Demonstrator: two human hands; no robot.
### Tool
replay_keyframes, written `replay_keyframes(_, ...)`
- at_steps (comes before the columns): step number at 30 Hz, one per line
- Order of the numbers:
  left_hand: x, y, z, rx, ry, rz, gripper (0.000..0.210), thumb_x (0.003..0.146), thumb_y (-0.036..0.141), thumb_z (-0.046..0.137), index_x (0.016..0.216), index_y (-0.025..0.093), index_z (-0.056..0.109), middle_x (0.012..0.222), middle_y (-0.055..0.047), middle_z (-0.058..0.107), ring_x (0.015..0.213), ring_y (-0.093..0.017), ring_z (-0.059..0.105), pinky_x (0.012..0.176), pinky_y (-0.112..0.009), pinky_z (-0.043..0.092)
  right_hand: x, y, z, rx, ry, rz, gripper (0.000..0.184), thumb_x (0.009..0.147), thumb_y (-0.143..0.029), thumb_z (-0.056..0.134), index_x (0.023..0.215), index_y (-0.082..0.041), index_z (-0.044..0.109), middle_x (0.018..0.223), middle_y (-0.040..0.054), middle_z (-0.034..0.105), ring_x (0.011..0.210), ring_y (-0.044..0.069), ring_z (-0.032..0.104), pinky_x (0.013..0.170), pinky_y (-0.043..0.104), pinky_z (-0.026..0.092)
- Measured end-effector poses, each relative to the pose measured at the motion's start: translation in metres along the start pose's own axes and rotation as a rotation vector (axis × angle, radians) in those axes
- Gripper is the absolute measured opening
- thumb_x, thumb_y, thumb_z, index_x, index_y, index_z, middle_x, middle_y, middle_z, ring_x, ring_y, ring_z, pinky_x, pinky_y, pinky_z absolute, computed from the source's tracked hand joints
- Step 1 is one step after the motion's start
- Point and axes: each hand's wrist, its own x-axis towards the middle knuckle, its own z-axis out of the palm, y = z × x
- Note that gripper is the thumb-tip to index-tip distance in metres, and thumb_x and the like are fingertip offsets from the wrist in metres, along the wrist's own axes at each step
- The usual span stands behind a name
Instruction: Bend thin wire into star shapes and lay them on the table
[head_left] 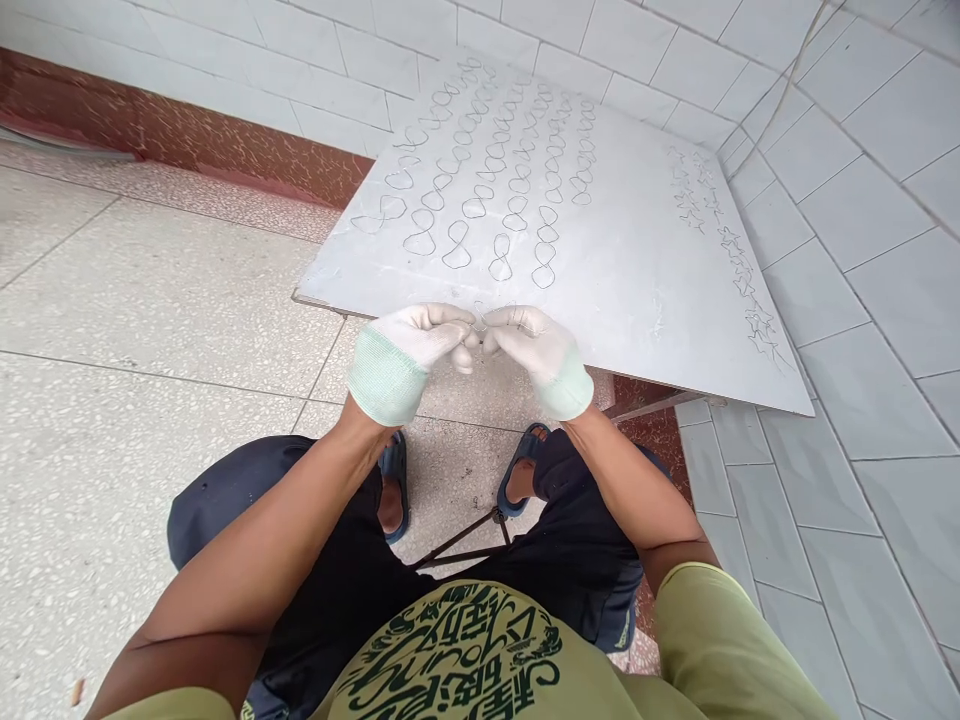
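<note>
White gloves with pale green cuffs cover both hands, which meet at the near edge of a white board. My left hand (431,340) is closed in a pinch on a thin wire (480,322). Fingertips of my right hand (529,345) pinch the same wire from the other side, almost touching the left ones. Most of the wire is hidden by the fingers, so its full shape cannot be made out. Just beyond the hands, rows of wire figure-eights (501,257) lie flat on the board.
The white board (622,270) rests on a support against tiled walls. Star-shaped wire pieces (759,322) lie in lines along its right side. A cable (787,90) runs down the corner. Below are sandalled feet (519,470) and a dark metal frame (469,540) on the speckled floor.
</note>
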Motion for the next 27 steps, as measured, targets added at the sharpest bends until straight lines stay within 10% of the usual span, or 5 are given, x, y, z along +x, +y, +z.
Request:
replay_keyframes(5, 0.002, 0.016, -0.030, 0.193, -0.037, -0.072, 0.020, 0.081, 0.027, 0.084, 0.097, 0.016, 0.083, 0.068, -0.002, 0.077, 0.049, -0.014, 0.064, 0.050, -0.026, 0.051, 0.003, -0.006, -0.047, -0.036, -0.333, 0.012, 0.047, 0.089, -0.065, 0.091, 0.108, -0.022, 0.085, 0.098, 0.0051, 0.088, 0.097, 0.024, 0.084, 0.097, 0.041, 0.067)
replay_keyframes(8, 0.001, 0.020, -0.034, 0.332, -0.105, -0.102, 0.014, 0.084, 0.027, 0.082, 0.094, 0.018, 0.085, 0.059, -0.001, 0.072, 0.046, -0.015, 0.063, 0.048, -0.025, 0.046, 0.004, -0.010, -0.060, -0.018, -0.188, -0.019, 0.061, 0.093, -0.082, 0.082, 0.104, -0.023, 0.086, 0.090, 0.0059, 0.087, 0.088, 0.023, 0.083, 0.090, 0.039, 0.069)
replay_keyframes(19, 0.001, 0.015, -0.007, 0.410, -0.259, -0.178, 0.003, 0.085, 0.022, 0.083, 0.084, 0.019, 0.084, 0.063, -0.003, 0.074, 0.052, -0.014, 0.062, 0.051, -0.023, 0.044, 0.005, -0.018, -0.027, -0.232, -0.268, -0.004, 0.017, 0.094, -0.037, 0.084, 0.086, -0.022, 0.084, 0.079, -0.0004, 0.082, 0.079, 0.016, 0.076, 0.081, 0.031, 0.062)
replay_keyframes(27, -0.004, -0.004, 0.008, 0.107, 0.008, -0.080, 0.015, 0.087, 0.030, 0.075, 0.091, 0.017, 0.079, 0.069, -0.006, 0.078, 0.066, -0.020, 0.077, 0.061, -0.027, 0.060, 0.002, -0.018, -0.021, -0.036, -0.082, 0.013, 0.020, 0.099, -0.031, 0.078, 0.081, -0.023, 0.077, 0.079, 0.0009, 0.084, 0.076, 0.016, 0.076, 0.077, 0.030, 0.063)
